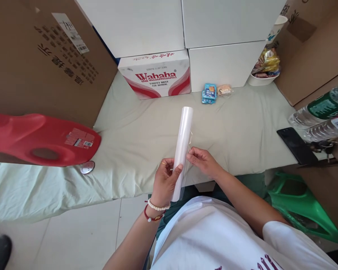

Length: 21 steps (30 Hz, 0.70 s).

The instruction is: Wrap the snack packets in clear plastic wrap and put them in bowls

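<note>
A whitish roll of clear plastic film point(184, 131) stands tilted in front of me, above the cloth-covered table. Wrapped round its lower part is my left hand point(166, 178), thumb across the front. My right hand point(202, 160) is beside the roll on its right, thumb and fingertips pinched on the loose edge of the film. A thin strip of this film hangs away from the roll along its right side. Part of the roll's lower back is hidden by my left hand.
A Wahaha water carton point(160, 77) and white boxes point(225, 65) line the back. Blue snack packets point(209, 93) lie before them. A red jug point(70, 144) is at left; a black phone point(297, 146) and plastic bottles point(323, 108) are at right. A green stool point(304, 202) stands below.
</note>
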Available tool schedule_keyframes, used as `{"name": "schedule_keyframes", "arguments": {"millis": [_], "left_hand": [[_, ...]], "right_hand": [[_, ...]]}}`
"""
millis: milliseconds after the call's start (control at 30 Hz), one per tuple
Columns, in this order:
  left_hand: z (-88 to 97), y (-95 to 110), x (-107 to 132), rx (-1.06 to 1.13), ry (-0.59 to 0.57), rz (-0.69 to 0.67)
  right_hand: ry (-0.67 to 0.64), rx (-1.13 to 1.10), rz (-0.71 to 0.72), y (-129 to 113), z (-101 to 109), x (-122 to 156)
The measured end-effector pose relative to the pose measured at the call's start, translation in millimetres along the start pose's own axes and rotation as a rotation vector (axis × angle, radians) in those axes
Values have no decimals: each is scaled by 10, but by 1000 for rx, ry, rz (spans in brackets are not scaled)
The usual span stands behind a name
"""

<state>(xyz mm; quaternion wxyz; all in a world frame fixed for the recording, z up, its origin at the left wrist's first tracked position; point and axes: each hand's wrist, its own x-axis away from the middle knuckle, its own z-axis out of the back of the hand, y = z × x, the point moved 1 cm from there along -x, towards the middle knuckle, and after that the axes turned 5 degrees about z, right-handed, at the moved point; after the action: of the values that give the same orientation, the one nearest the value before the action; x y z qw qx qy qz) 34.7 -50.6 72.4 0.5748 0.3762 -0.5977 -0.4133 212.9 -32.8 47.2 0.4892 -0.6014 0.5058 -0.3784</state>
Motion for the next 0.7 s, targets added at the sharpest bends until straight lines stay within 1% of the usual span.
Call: {"name": "schedule_keyframes", "arguments": {"millis": [133,233,300,367,433,500,567,700], "left_hand": [[-17,-80,2,122,3,61],[-27,-139,18,240,13,142],[-42,-149,30,324,-21,190],[-55,-130,37,361,-71,209],[-57,-98,35,319,-105,202],[-51,-73,25,240,-119,181],[-47,-65,14,189,-128,157],[-67,-84,8,169,-143,135]], "right_hand": [[40,-41,-8,-17,32,11],[66,-82,-17,-16,33,12],[79,-113,-30,4,36,16],[97,-166,-62,41,48,24],[126,-231,-121,89,68,41],[152,-281,-187,134,89,65],[166,-324,-223,163,101,90],[184,-460,-286,178,89,99]]}}
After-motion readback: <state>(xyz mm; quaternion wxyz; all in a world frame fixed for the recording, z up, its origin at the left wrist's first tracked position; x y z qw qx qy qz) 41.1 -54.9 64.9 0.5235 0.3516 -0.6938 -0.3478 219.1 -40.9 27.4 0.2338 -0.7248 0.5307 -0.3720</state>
